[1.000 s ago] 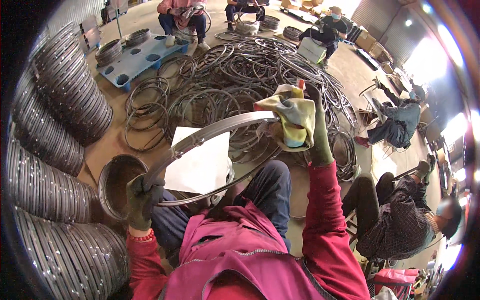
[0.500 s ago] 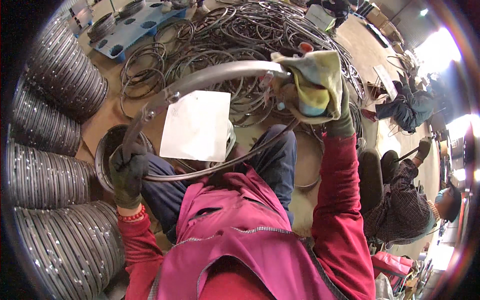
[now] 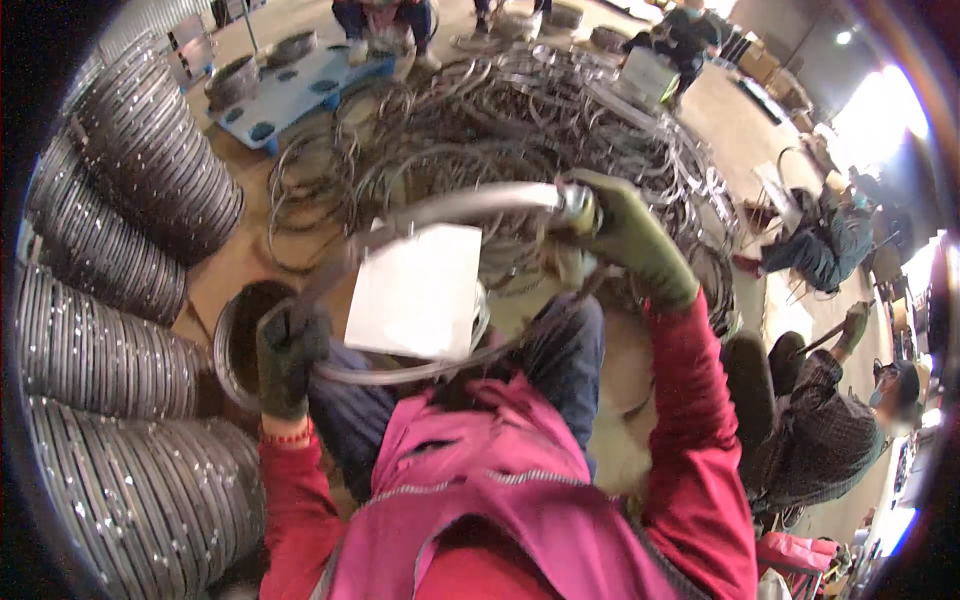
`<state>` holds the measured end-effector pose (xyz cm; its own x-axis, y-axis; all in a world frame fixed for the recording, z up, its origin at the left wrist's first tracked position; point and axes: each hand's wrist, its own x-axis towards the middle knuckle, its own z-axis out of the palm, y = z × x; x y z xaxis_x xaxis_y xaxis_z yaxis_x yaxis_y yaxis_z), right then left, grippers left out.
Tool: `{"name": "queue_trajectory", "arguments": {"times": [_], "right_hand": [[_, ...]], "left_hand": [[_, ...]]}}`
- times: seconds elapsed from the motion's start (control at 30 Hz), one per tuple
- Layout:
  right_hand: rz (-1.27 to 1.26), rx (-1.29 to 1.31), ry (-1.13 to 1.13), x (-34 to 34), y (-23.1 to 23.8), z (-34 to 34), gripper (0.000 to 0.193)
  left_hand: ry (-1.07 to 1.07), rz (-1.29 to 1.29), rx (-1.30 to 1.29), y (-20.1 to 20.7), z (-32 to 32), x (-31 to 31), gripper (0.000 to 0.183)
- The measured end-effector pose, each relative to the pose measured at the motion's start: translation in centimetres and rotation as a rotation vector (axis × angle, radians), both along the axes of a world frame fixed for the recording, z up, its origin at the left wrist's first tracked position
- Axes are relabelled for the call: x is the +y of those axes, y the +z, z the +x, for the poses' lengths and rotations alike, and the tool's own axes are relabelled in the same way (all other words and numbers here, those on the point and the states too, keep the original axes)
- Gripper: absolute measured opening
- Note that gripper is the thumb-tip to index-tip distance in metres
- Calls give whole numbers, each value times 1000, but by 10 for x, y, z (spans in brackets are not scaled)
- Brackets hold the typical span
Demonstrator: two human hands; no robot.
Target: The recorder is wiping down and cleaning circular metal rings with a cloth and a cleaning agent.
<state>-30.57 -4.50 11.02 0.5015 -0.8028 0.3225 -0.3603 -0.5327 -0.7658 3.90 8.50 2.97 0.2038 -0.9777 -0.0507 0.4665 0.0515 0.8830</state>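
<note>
A thin metal hoop is held up and tilted above my lap. My left hand, in a dark glove, is closed round the hoop's left side. At the right side my gloved right hand is closed on a yellowish cloth, which is pressed round the hoop's rim. The cloth is bunched up, and the fingers are partly hidden and blurred. Through the hoop a white square board shows in front of my knees.
Tall stacks of dark hoops stand along my left. Beyond the board spreads a tangled heap of loose hoops, with a blue pallet at its far left. To my right a co-worker sits close by.
My right hand has turned over the rim, and the cloth that was spread out is bunched under it. The view has shifted, so more of the far floor and people there show.
</note>
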Motion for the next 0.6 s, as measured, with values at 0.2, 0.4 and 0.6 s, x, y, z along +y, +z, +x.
{"name": "queue_trajectory", "arguments": {"times": [0.2,0.4,0.6], "right_hand": [[-132,45,-65,-30,-27,28,44],[-406,243,-164,-34,-68,66,39],[-494,422,-187,-44,-61,76,30]], "left_hand": [[95,-126,-652,-19,28,-34,27],[77,-586,-1258,19,9,-74,60],[59,-523,-1724,16,-35,-127,70]]}}
